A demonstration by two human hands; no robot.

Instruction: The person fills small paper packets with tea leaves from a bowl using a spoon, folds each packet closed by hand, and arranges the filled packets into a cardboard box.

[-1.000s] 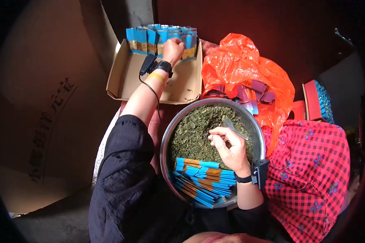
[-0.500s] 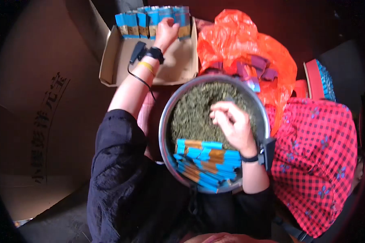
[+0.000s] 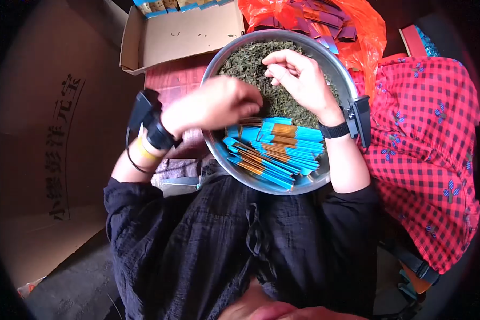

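A round metal basin (image 3: 212,140) in front of me holds dried, shredded green leaves (image 3: 253,58). Flat blue-and-gold paper packets (image 3: 282,146) lie in a loose pile on its near side. My left hand (image 3: 216,104) is over the basin's left rim, just above the packets; it is blurred and its curled fingertips are partly hidden. Above the leaves, my right hand (image 3: 304,82) has thumb and fingers drawn together in a pinch. Whatever may be between them is too small to make out.
A shallow cardboard box (image 3: 178,40) at the back left holds a row of blue-and-gold packets (image 3: 173,5). Behind the basin, an orange plastic bag (image 3: 368,32) contains purple packets (image 3: 325,18). Red checked cloth (image 3: 410,122) lies right; a large carton (image 3: 42,160) stands left.
My left hand has come back from the packets in the cardboard box to the basin. My right hand stays over the leaves, its fingers still drawn together. The view has tilted downward.
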